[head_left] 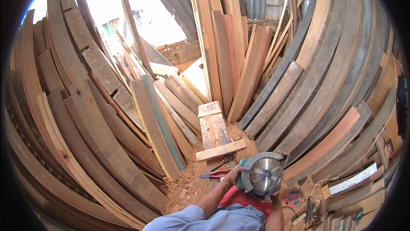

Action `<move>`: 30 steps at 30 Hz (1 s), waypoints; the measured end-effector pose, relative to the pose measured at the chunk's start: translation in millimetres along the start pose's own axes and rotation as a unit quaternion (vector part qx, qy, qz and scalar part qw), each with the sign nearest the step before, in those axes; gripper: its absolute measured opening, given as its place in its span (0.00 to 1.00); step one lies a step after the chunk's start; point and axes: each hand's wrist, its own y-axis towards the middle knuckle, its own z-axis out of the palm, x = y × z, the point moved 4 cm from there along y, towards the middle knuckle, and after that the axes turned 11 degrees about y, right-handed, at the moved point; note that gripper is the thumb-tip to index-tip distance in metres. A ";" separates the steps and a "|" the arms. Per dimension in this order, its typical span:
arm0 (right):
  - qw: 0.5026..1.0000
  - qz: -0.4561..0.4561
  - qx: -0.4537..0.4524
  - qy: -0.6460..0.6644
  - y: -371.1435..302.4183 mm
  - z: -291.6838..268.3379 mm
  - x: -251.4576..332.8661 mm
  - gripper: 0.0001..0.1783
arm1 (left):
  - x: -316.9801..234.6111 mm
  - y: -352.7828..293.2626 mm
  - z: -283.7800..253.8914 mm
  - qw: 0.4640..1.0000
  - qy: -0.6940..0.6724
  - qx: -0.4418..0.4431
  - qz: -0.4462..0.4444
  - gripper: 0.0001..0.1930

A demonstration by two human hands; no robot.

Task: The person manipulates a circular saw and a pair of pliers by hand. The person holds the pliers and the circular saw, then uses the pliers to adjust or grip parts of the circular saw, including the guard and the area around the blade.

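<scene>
Head view: we hold the circular saw (265,177) low in the middle of the scene, its round blade facing up toward us. Our left hand (232,175) closes on the saw's left side, by its green casing; our right hand (275,197) is at its lower right edge, mostly hidden, so we cannot tell how far its fingers are curled. The saw thus lies to the right of our left hand and just beyond our right, between the two, neither clearly nearer; with the blade toward us, we cannot judge its long axis. Red-handled pliers (218,173) lie just beyond our left hand, and past them a crosspiece (221,150) sits across a plank (215,129) pointing away from us.
</scene>
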 end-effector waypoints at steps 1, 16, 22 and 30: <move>1.000 -0.003 -0.004 -0.008 -2.7 -0.7 -0.9 0.20 | 0.3 -1.4 0.6 1.000 -0.001 0.006 -0.009 0.19; 0.984 -0.090 -0.041 -0.151 -24.4 -0.4 4.1 0.17 | -2.6 9.1 2.0 0.999 -0.009 -0.005 -0.052 0.20; 0.977 -0.103 -0.051 -0.177 -40.7 -10.5 5.1 0.15 | -8.5 3.3 24.6 0.999 0.033 -0.002 -0.007 0.19; 0.951 -0.143 -0.054 -0.267 -40.3 0.7 2.2 0.14 | -15.9 2.1 39.1 0.999 0.031 0.016 -0.036 0.18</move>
